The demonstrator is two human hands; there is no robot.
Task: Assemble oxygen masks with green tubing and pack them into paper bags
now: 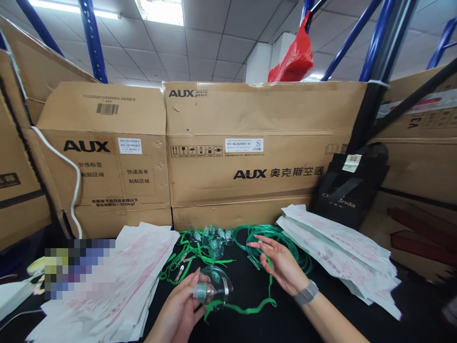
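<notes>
My left hand (181, 305) is closed around the green connector end of a clear oxygen mask (222, 285), its cup facing right. A green elastic strap (246, 310) runs from the mask, sags across the black surface and rises to my right hand (280, 267). Thumb and fingers of that hand are pinched on the strap's upper end; its other fingers stretch out to the left. Behind the hands lies a group of several more clear masks (216, 247) with tangled green straps (174, 255). A coil of green tubing (262, 229) lies just behind my right hand.
Flat white printed pouches are stacked at left (124, 271) and at right (339, 245). Large cardboard boxes (203, 186) wall off the back. A black bag (344, 190) stands at back right, and a white cable (76, 190) hangs at left.
</notes>
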